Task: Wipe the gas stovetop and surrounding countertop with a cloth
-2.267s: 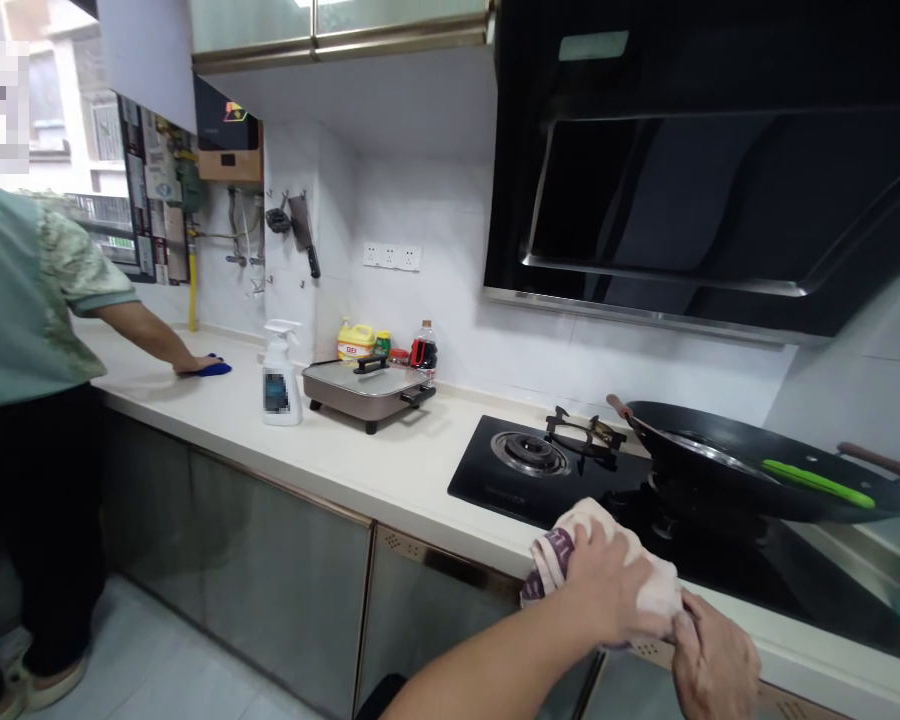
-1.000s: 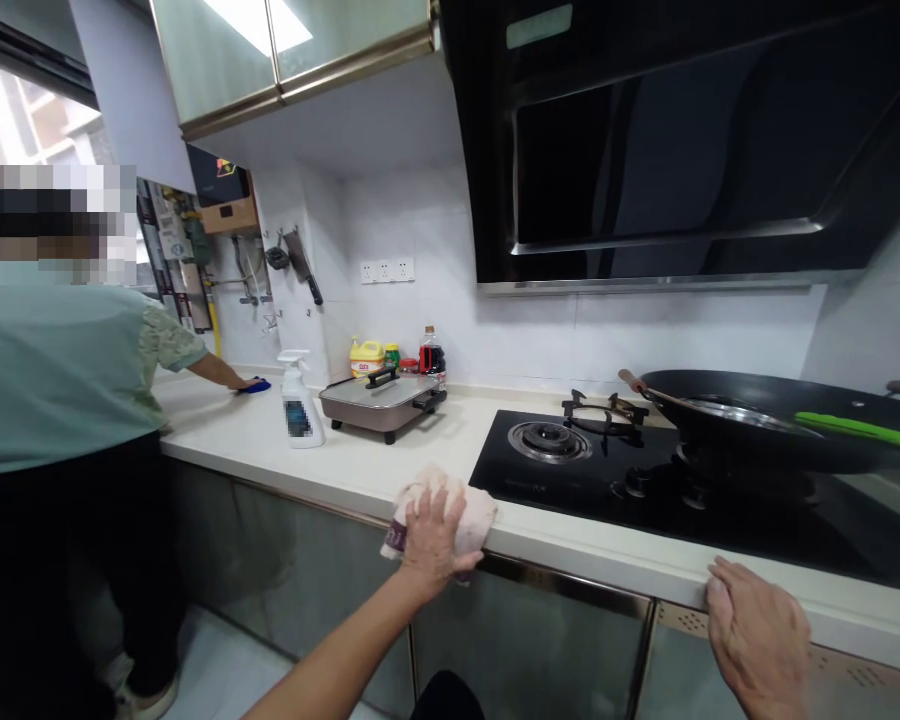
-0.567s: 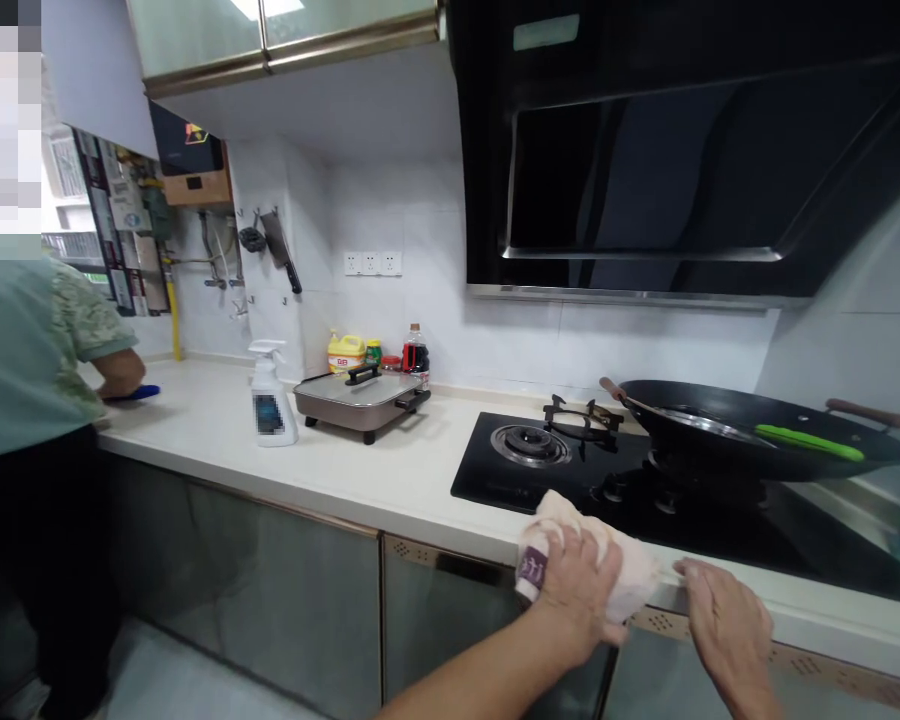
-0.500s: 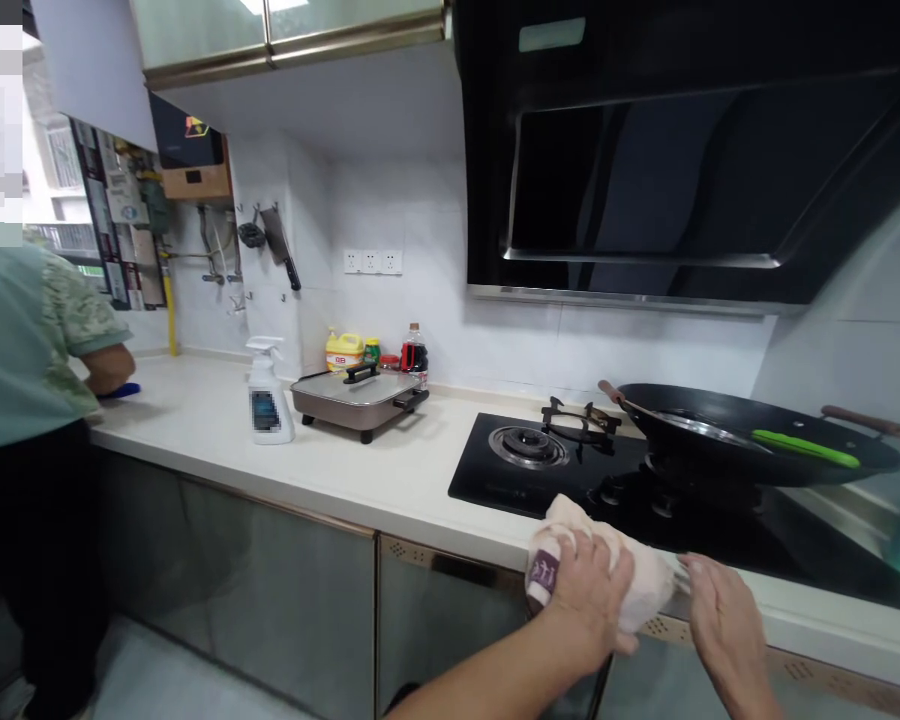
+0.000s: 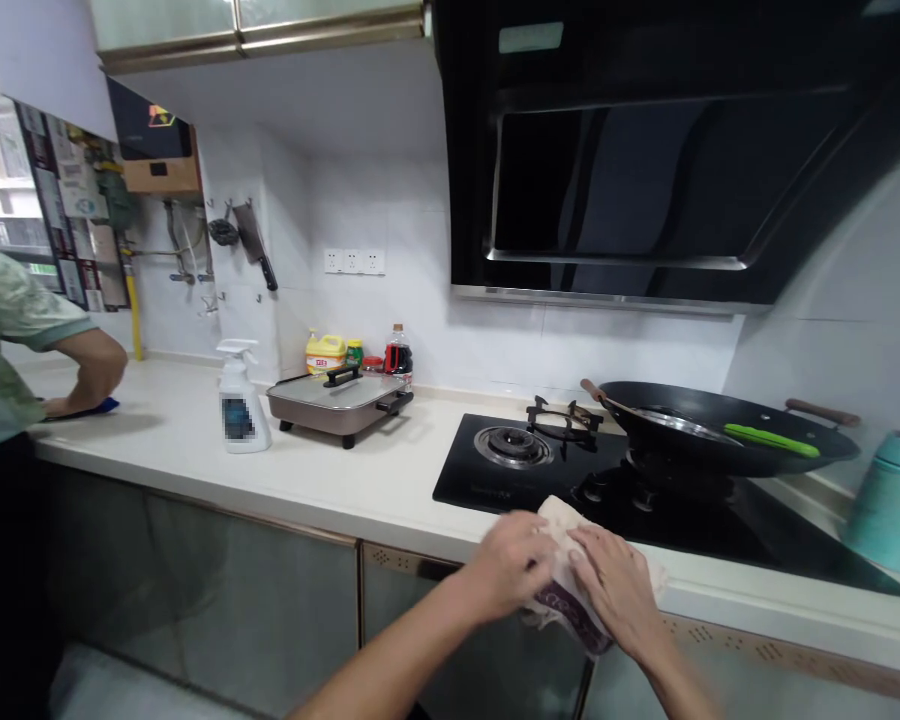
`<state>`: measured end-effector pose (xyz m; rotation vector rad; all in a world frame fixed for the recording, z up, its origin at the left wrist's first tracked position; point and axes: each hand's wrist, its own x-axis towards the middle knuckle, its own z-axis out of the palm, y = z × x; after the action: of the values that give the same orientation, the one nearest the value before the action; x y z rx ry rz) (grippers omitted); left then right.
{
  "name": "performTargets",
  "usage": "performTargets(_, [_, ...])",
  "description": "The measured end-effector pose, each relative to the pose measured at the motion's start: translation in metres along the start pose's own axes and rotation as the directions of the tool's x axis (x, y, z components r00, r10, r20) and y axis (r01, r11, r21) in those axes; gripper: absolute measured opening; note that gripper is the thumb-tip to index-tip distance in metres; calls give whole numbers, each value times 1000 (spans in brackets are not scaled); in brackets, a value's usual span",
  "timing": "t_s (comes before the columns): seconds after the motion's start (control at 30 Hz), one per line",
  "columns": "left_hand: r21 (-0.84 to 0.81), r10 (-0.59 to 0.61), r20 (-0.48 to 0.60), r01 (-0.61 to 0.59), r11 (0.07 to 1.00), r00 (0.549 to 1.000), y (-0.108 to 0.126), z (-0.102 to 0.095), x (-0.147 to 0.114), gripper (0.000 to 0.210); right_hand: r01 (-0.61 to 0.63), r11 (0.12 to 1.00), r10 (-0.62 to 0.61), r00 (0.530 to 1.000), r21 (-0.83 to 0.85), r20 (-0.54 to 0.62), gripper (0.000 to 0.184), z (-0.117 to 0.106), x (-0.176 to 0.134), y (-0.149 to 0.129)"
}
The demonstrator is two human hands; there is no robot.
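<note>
A pale pink cloth [image 5: 562, 515] with a purple lettered band is bunched at the front edge of the counter, before the hob [image 5: 510, 485]. My left hand [image 5: 511, 565] has its fingers curled at the cloth's left side, slightly blurred. Across the right part of the cloth lies my right hand [image 5: 616, 590], its fingers bent over the fabric. The cloth's lower end with the band hangs beneath my hands. Part of the fabric is hidden under my fingers.
Behind the hob's right side sits a black wok [image 5: 720, 455] with a green-handled utensil [image 5: 772, 440]. A loose pan support [image 5: 562, 420] lies near the burner. A teal container [image 5: 892, 505], electric pan [image 5: 337, 405] and spray bottle [image 5: 241, 400] stand around. A co-worker [image 5: 15, 330] leans at the left.
My left hand has moved left off the cloth's top to its side. My right hand has come left onto the cloth, which is turned with its band lower. The view has shifted right.
</note>
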<state>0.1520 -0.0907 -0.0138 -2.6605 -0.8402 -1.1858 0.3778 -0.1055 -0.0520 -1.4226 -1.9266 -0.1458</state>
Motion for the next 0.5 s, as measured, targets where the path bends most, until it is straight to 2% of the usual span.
performTargets(0.07, [86,-227,-48,231,969,973,-22,-20,-4,20,26,994,-28,999,-111,-16,46,6,2,-17])
performTargets(0.17, [151,-404,-69,410,899,912,-54,-37,-9,20,99,977,-107,994,-190,-33,58,27,10,-52])
performTargets(0.27, [185,-476,-68,480,858,877,-72,-37,-12,22,204,959,-221,973,-197,-66,64,54,20,-80])
performTargets(0.33, [211,-503,-56,503,838,862,-75,-34,-13,27,267,943,-290,952,-198,-98,64,65,26,-87])
performTargets(0.43, [258,-513,2,496,829,858,-76,-34,-14,30,347,912,-382,912,-217,-150,59,66,28,-78])
performTargets(0.5, [291,-491,62,455,842,869,-77,-40,-14,30,365,900,-411,894,-241,-181,52,58,24,-59])
